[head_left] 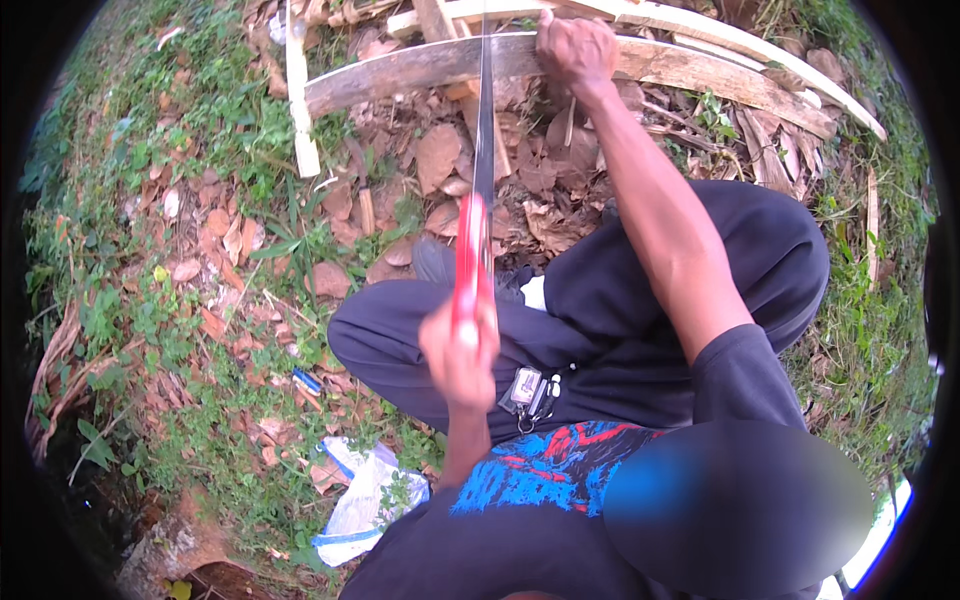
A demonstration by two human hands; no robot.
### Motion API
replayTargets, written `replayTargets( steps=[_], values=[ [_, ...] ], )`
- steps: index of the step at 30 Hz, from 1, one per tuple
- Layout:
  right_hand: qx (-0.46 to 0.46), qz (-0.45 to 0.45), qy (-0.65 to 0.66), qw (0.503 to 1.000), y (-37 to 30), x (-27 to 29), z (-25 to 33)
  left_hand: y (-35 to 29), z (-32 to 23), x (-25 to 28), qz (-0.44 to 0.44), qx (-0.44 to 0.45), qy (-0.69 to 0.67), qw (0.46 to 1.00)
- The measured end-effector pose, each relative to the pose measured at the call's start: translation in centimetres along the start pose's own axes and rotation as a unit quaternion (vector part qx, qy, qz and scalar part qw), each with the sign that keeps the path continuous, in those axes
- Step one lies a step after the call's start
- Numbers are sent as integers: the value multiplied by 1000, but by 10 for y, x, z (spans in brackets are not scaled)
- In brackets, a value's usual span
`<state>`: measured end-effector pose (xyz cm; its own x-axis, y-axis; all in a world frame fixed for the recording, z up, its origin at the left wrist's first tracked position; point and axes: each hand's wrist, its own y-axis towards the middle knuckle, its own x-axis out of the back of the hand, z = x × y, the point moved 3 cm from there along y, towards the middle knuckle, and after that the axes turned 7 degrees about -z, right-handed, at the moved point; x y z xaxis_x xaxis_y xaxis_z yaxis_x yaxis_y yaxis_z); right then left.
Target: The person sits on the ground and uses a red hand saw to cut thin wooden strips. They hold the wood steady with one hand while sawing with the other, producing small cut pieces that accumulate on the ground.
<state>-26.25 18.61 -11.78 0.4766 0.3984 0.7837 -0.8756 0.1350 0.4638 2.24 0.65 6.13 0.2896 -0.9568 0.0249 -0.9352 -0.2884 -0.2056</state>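
Note:
My left hand is closed round the red handle of a handsaw, slightly blurred. Its narrow blade is seen nearly edge-on and points away from me, crossing over a weathered wooden plank. Just right of the blade, my right hand grips the plank's upper edge with bent fingers. The plank lies across the far side, above the dry leaves. A paler wood strip runs under or behind it near the blade; their exact contact is hidden.
Pale wood strips lie beyond the plank, and an upright pale stick stands at its left end. My folded legs are close below. A knife-like tool, a blue lighter-like object and a white plastic bag lie on the left.

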Motion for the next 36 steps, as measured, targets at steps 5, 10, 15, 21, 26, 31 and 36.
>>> replayTargets(
  steps=[5, 10, 15, 21, 26, 31, 36],
  values=[
    [34, 103, -38, 993, 0, -7, 19, 11, 19, -6, -14, 20, 7, 1000],
    [-8, 112, -22, 993, 1, -14, 13, 21, 31, 1, 23, -24, 32, 999],
    [-14, 111, -44, 993, 8, 9, 5, 34, 29, -16, -14, -16, 60, 998],
    [-7, 121, -11, 993, 14, 6, 7, 83, 37, -33, -31, -464, 375, 802],
    [-26, 132, -49, 990, 12, -5, 3, 21, 31, -6, 9, -77, 107, 991],
    [54, 140, -38, 988, 16, -11, 5, 98, 41, -38, 2, -127, 102, 987],
    [48, 100, -52, 992, 16, -25, -16, 29, 38, -6, 18, -63, 65, 996]
  ],
)
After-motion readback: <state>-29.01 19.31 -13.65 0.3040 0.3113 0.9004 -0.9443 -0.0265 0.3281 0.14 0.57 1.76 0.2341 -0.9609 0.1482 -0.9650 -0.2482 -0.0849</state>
